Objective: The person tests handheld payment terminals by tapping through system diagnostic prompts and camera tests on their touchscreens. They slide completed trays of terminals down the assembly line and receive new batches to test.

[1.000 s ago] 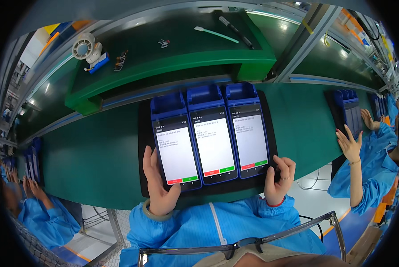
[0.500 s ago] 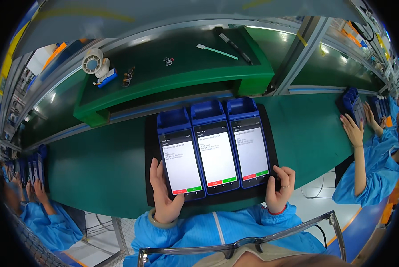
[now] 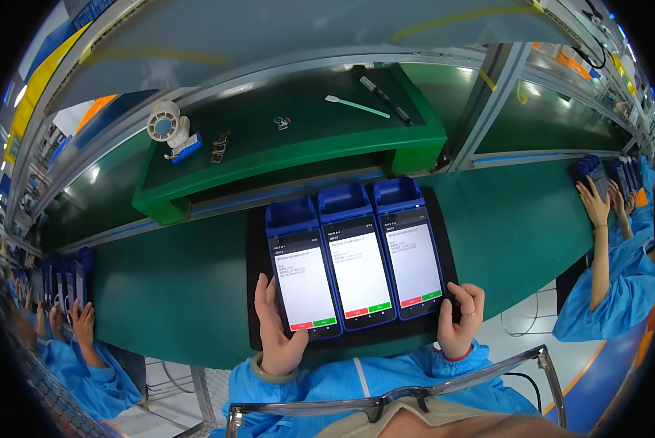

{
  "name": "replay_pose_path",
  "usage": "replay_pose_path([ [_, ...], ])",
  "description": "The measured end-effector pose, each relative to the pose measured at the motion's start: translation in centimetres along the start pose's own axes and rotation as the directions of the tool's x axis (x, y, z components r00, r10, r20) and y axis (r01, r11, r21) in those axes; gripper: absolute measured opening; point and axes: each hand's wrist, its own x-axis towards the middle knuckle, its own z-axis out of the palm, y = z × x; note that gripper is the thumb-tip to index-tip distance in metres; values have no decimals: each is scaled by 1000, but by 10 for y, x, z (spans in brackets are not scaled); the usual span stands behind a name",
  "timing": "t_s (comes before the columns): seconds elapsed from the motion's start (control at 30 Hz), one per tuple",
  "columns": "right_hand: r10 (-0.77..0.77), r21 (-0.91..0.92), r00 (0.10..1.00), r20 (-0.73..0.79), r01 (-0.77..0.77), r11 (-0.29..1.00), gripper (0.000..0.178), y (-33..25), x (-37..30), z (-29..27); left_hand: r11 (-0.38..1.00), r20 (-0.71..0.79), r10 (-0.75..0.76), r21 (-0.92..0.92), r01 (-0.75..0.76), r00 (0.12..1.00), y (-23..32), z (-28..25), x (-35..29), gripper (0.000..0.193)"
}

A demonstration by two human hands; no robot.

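Three dark-blue handheld payment terminals lie side by side, screens up and lit white with red and green buttons: the left terminal point(image 3: 305, 285), the middle terminal point(image 3: 359, 276) and the right terminal point(image 3: 413, 266). All rest on a black mat point(image 3: 334, 341). My left hand point(image 3: 280, 339) is at the left terminal's lower left corner, fingers extended along its side and thumb by its bottom edge. By the lower right corner of the right terminal is my right hand point(image 3: 460, 321), its fingers loosely bent and thumb apart from them. Neither hand lifts anything.
Beyond the terminals stands a green shelf point(image 3: 291, 153) bearing a white round-ended device point(image 3: 168, 128), small metal parts point(image 3: 220, 146), a swab point(image 3: 356, 106) and a black marker point(image 3: 386, 101). Co-workers' hands work with similar terminals at the left point(image 3: 68, 281) and right point(image 3: 594, 179) of the green table point(image 3: 517, 212).
The whole view has shifted, with the shelf and terminals sitting slightly lower. My hands keep nearly the same places beside the terminals, and the screens look alike.
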Motion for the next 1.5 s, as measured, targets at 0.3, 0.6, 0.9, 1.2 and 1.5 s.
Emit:
replay_pose_path([
  [0.3,-27,0,1000,-15,27,1000,29,2,-2,-1,999,6,2,-38,-2,1000,-1,1,-1,93],
  [0.6,-47,18,998,-37,47,999,29,1,1,2,999,4,23,-22,-23,1000,-4,0,-1,91],
  [0.9,-107,0,992,-66,107,994,27,-1,3,3,998,9,31,-50,-31,999,-4,0,-2,90],
  [1.2,-121,5,991,-60,122,993,26,0,4,4,999,-2,18,-51,-19,1000,-3,2,-3,88],
  [1.5,-97,1,993,-63,97,995,23,-5,5,5,997,9,35,-67,-34,999,-2,1,-1,88],
])
